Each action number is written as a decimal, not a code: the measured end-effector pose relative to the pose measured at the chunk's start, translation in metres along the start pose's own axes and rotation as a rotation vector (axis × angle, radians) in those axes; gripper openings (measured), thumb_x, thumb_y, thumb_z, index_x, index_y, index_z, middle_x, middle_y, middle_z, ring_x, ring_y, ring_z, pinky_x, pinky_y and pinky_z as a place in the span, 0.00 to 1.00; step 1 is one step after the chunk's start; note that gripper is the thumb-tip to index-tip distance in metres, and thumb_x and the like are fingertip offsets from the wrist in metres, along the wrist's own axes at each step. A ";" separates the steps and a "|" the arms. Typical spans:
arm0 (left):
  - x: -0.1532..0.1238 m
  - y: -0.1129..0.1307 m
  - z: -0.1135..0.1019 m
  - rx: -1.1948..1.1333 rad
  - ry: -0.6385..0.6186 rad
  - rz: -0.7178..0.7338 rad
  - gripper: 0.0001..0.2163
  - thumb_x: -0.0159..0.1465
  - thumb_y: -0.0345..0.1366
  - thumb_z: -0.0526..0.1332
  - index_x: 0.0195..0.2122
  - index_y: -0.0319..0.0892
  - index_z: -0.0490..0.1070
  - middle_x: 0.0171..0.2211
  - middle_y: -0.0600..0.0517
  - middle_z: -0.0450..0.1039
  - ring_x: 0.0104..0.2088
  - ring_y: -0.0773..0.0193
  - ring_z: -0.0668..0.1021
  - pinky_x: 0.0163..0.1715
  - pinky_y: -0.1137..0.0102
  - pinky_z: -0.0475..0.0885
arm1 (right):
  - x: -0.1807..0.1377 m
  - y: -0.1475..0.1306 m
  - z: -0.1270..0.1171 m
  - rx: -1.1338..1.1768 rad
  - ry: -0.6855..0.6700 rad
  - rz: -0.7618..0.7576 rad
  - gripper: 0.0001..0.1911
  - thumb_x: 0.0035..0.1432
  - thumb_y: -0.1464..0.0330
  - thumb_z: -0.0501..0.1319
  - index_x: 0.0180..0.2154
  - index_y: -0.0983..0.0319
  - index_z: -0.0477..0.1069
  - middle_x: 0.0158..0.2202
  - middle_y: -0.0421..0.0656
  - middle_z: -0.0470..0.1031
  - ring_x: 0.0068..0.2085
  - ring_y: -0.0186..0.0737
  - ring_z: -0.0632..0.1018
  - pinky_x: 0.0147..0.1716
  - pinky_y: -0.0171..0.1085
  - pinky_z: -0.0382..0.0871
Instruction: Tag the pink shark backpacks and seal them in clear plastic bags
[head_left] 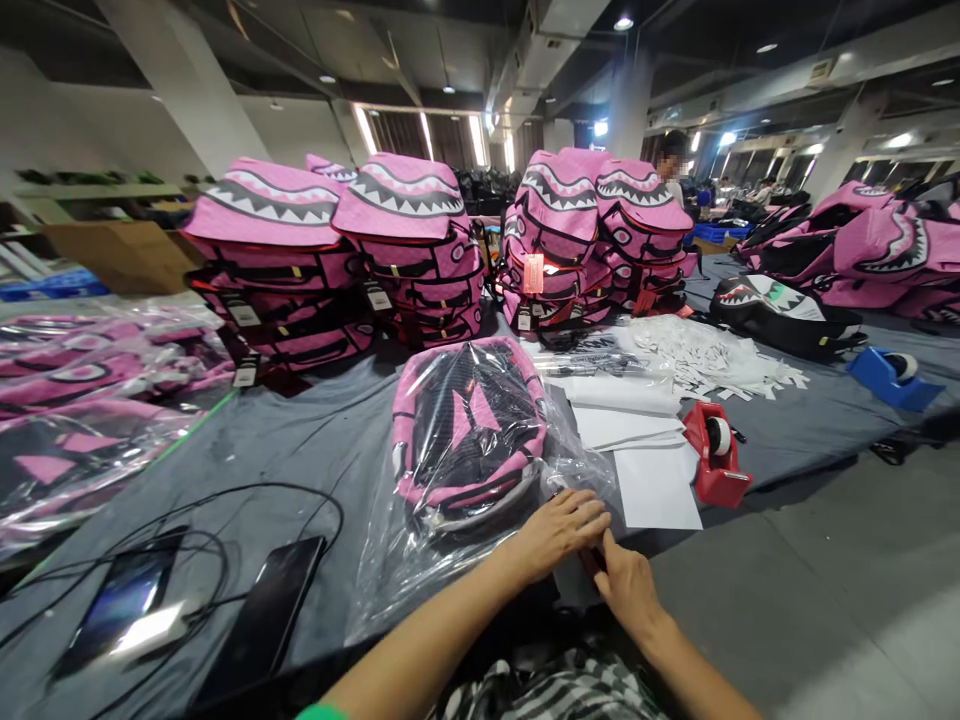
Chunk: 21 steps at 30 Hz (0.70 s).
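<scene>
Head view, lower centre: left hand (pixel 559 530) lies flat, grip open, on the clear bag (pixel 401 575) around a pink backpack (pixel 469 430); right hand (pixel 628 588) touches its edge, grip unclear.

The left hand (pixel 559 530) covers the near edge of the plastic bag (pixel 405 570). Bagged backpacks (pixel 82 400) run off the picture's left edge.

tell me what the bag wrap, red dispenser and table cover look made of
Wrap: thin clear plastic film, glossy, creased and glinting. Dispenser: probably hard moulded plastic, with a smooth red sheen. Cover: seemingly grey woven cloth, matte, with soft wrinkles.
</scene>
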<state>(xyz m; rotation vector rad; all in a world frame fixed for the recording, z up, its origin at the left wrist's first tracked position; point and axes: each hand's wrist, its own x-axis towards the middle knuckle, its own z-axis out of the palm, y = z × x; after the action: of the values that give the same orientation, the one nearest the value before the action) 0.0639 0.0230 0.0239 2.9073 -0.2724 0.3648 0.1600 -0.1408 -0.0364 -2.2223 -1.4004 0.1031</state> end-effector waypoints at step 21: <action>-0.002 -0.034 -0.041 -0.273 0.423 -0.406 0.21 0.71 0.30 0.47 0.62 0.45 0.65 0.47 0.46 0.80 0.44 0.61 0.81 0.45 0.68 0.75 | 0.155 -0.041 -0.111 0.284 0.675 -0.310 0.24 0.73 0.56 0.48 0.34 0.61 0.75 0.28 0.42 0.78 0.28 0.36 0.77 0.30 0.32 0.68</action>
<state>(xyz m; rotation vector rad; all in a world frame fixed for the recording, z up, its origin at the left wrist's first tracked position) 0.0601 0.0646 0.0568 2.4567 0.3048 0.7793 0.2345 -0.0350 0.1093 -1.5654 -1.2211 -0.4809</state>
